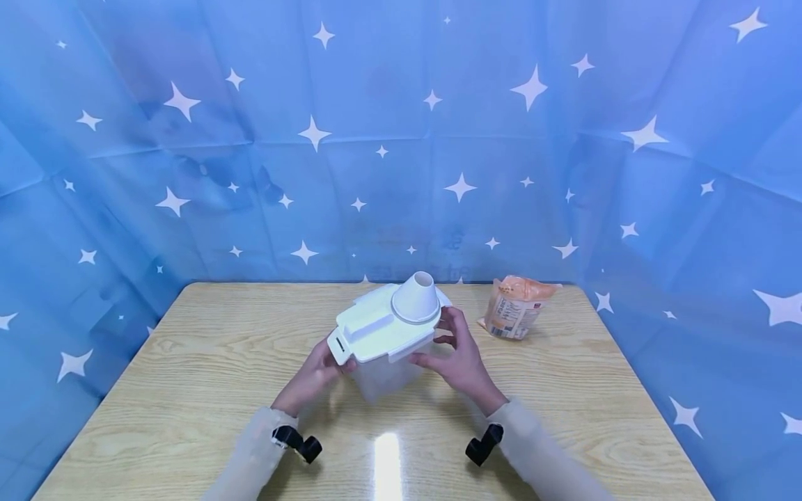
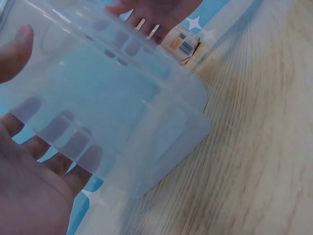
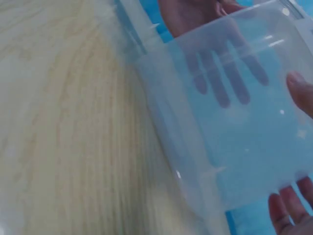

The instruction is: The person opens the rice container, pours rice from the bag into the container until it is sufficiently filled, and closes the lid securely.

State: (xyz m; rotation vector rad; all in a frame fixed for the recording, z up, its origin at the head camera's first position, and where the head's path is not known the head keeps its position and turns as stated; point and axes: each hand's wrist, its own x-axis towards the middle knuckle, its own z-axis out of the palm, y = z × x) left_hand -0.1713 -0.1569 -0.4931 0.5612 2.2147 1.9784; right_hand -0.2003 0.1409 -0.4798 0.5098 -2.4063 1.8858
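Observation:
Between both hands is a translucent plastic container, with a white lid on top that carries a white cone-shaped spout. My left hand grips its left side; the left wrist view shows the fingers curled along the wall, seen partly through the plastic, with the thumb on the near side. On the opposite side, my right hand holds the container with thumb and fingers spread around it. Through the walls no contents show. The base sits close over the table, slightly tilted in the wrist views.
An orange-and-white printed plastic bag stands at the back right of the wood-grain table, to the right of the container. Behind and at both sides hangs a blue curtain with white stars. Each wrist wears a black camera mount.

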